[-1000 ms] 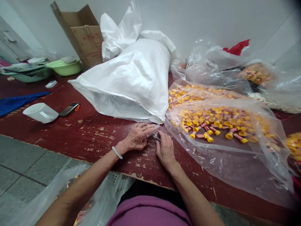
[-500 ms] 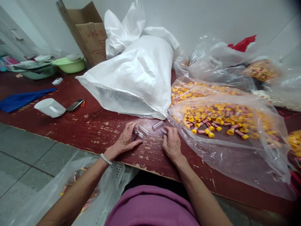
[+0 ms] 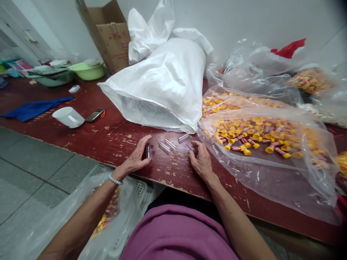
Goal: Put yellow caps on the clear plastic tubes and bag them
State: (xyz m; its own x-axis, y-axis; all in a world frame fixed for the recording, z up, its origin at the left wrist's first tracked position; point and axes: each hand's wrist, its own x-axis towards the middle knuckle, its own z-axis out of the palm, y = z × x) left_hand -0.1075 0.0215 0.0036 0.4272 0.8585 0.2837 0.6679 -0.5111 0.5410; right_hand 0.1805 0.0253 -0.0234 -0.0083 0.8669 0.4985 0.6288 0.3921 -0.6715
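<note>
Several clear tubes (image 3: 170,144) lie on the worn red table (image 3: 114,144) between my hands. My left hand (image 3: 137,157) rests on the table with thumb and fingers apart, and one upright-looking clear tube (image 3: 148,151) stands in the gap beside its fingers. On the right, my right hand (image 3: 201,159) has its fingers curled around a clear tube (image 3: 190,147), partly hidden by the fingertips. Behind the tubes is the open mouth of a large white sack (image 3: 168,79). Small tubes with yellow caps (image 3: 252,137) lie in a clear plastic bag to the right.
At the left are a white mug (image 3: 68,117), a phone-like device (image 3: 94,115), a blue cloth (image 3: 35,108) and a green basin (image 3: 88,72). A cardboard box (image 3: 115,43) stands behind. Below the table edge is a plastic bag (image 3: 121,206) in a crate.
My left hand has moved left, away from the loose tubes, and its fingers have spread. The view has shifted slightly, and my right hand stays near its tube.
</note>
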